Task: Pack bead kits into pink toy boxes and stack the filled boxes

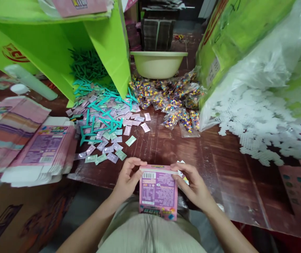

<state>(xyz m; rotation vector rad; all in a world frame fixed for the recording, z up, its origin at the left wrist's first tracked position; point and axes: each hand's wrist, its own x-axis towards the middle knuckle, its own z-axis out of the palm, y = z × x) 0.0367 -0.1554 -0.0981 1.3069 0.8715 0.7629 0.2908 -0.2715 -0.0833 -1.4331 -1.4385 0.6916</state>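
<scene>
The left hand [126, 180] pinches the pink-purple carton [158, 193] at eleven o'clock, the right hand [195, 185] at one; fingers nearly closed, its long axis twelve-to-six.

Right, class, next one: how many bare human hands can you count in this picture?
2: the bare left hand holds the upper left corner of the pink-and-purple rectangular cardboard box; the bare right hand holds its upper right corner. Some fingers are partly hidden.

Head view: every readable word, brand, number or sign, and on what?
Nothing reads clearly.
Held pink cardboard box: barcode, print too small.
Stacked pink cartons: blurred.
Left green box: red emblem, blurred.
Right green box: white label, illegible.
Pink package, top left: cropped, blurred logo.
</scene>
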